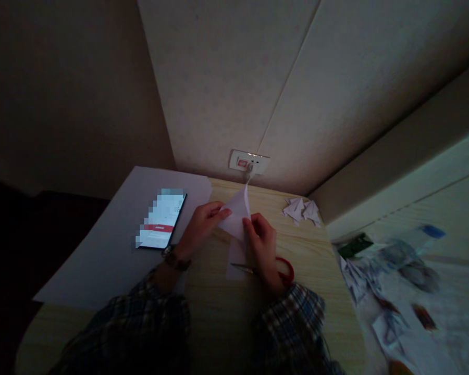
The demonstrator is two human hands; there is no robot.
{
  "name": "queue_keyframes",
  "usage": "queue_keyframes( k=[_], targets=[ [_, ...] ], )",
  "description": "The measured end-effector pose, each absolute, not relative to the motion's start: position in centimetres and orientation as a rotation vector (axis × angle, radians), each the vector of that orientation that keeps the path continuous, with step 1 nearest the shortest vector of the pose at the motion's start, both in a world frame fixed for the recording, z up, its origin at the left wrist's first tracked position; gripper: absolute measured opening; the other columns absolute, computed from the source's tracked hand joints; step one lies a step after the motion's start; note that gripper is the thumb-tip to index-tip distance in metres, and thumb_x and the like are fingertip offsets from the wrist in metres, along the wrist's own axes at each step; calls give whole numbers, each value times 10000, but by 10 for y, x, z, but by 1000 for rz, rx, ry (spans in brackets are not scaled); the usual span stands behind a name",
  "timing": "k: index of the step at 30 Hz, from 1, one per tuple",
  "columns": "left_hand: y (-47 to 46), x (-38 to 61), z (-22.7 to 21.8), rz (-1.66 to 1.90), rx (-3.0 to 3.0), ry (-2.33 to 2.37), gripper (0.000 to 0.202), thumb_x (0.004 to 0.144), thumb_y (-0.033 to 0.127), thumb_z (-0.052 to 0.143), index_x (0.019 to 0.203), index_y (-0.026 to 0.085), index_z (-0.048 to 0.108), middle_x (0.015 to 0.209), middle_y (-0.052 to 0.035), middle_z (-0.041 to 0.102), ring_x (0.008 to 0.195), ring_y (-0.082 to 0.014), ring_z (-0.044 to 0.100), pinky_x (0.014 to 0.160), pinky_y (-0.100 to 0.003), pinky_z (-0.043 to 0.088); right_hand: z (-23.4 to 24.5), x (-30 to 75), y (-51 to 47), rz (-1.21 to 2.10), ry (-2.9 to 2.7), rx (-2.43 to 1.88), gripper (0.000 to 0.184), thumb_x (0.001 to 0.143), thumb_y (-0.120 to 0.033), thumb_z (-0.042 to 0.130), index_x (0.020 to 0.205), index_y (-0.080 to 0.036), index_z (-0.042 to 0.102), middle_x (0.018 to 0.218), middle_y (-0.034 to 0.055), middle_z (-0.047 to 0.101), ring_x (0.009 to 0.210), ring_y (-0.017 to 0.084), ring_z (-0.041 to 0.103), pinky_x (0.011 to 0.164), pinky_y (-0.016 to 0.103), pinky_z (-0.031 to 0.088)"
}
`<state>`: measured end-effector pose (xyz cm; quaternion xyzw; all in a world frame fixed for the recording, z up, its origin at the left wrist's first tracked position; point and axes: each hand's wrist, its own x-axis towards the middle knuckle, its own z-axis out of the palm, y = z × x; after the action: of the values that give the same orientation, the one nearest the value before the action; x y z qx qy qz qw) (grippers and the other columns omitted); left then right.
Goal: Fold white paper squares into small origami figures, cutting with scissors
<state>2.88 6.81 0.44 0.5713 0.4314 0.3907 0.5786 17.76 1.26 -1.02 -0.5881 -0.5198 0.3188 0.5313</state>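
Both of my hands hold a folded white paper (237, 211) above the wooden table (316, 260). My left hand (203, 221) pinches its left edge with curled fingers. My right hand (262, 242) pinches the lower right side of the paper. The paper comes to a point at the top. Red-handled scissors (285, 271) lie on the table under my right wrist, blades pointing left over a small strip of paper (234, 263).
A lit phone (162, 219) lies on a large white sheet (113, 245) at the left. Folded paper shapes (301, 210) sit at the back right. A wall socket (249, 161) is behind. A patterned cloth (406, 297) with scattered bits lies to the right.
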Motion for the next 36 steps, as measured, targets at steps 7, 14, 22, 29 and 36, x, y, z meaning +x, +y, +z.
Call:
queue_keyframes(
  k=[7, 14, 22, 29, 36],
  targets=[
    [67, 31, 4, 949, 1461, 1016, 268, 786, 442, 535, 714, 184, 543, 664, 31, 510, 650, -147, 469, 598, -244, 365, -11, 178, 13, 717, -1299, -1418, 240, 857, -367, 544, 688, -196, 546, 608, -29, 571, 565, 124, 511, 528, 234, 374],
    [64, 35, 1, 1010, 1525, 1060, 237, 837, 392, 450, 732, 196, 533, 676, 15, 537, 661, -161, 481, 631, -263, 371, -11, 177, 11, 668, -1361, -1415, 220, 860, -335, 524, 687, -199, 539, 600, -32, 548, 559, 125, 495, 537, 238, 367],
    [60, 41, 3, 1094, 1480, 1118, 244, 843, 358, 458, 661, 198, 491, 607, 35, 454, 597, -142, 423, 569, -258, 336, -10, 176, 10, 621, -1399, -1436, 234, 874, -324, 522, 670, -210, 511, 583, -42, 509, 546, 122, 459, 530, 242, 342],
    [53, 46, 2, 1171, 1420, 1147, 241, 871, 334, 444, 670, 203, 465, 628, 33, 454, 605, -138, 424, 573, -256, 344, -10, 175, 9, 606, -1425, -1445, 251, 891, -333, 516, 670, -215, 499, 583, -47, 500, 542, 121, 450, 521, 245, 333],
    [50, 48, 2, 1208, 1391, 1176, 253, 884, 294, 439, 646, 208, 436, 621, 39, 437, 607, -135, 423, 587, -253, 344, -11, 175, 9, 597, -1457, -1453, 254, 892, -332, 512, 664, -223, 487, 589, -41, 488, 548, 134, 447, 528, 260, 330]
  ],
)
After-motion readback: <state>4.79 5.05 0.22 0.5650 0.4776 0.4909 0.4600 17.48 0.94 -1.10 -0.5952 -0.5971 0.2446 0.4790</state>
